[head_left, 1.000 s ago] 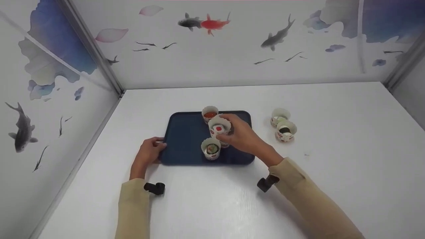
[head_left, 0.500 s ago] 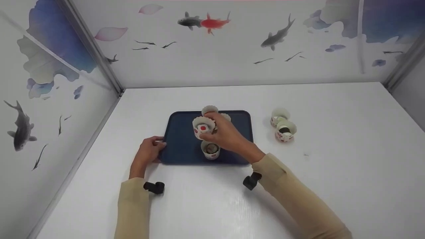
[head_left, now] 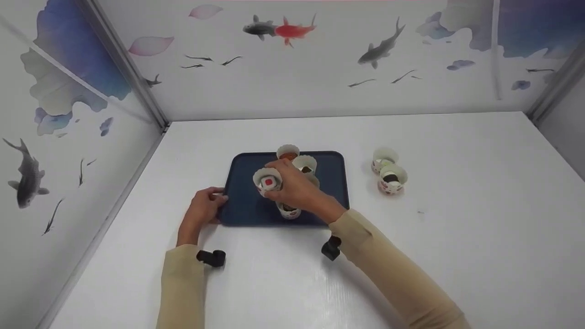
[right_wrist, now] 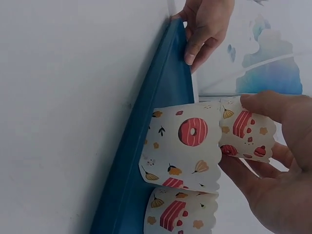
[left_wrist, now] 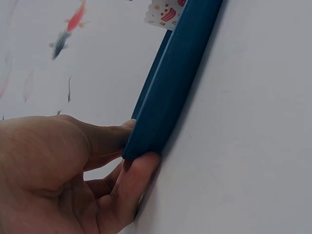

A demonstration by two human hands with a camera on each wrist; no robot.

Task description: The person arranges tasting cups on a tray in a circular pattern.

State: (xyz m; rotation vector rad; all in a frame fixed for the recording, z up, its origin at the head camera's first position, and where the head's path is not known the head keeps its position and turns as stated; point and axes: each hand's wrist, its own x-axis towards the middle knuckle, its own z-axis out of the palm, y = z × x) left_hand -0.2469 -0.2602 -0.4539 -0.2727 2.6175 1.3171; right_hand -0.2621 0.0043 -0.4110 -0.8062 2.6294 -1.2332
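A round white paper cup with a wavy rim and pink cake pictures (right_wrist: 249, 127), holding a white block with a red square top (head_left: 268, 182), is up over the smooth dark blue tray with round corners (head_left: 243, 201). The right hand (head_left: 295, 186), slanting in from the right, pinches the cup's sides between thumb and fingers. The left hand (head_left: 203, 208) reaches forward and pinches the tray's left edge.

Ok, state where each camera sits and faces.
Head: worn there, facing forward and down at a dark blue rectangular tray; left hand and right hand show.
Left wrist: there, facing that hand gripping the tray's edge.
Right wrist: there, facing that hand holding a patterned white paper cup.
Head and right wrist share both hands.
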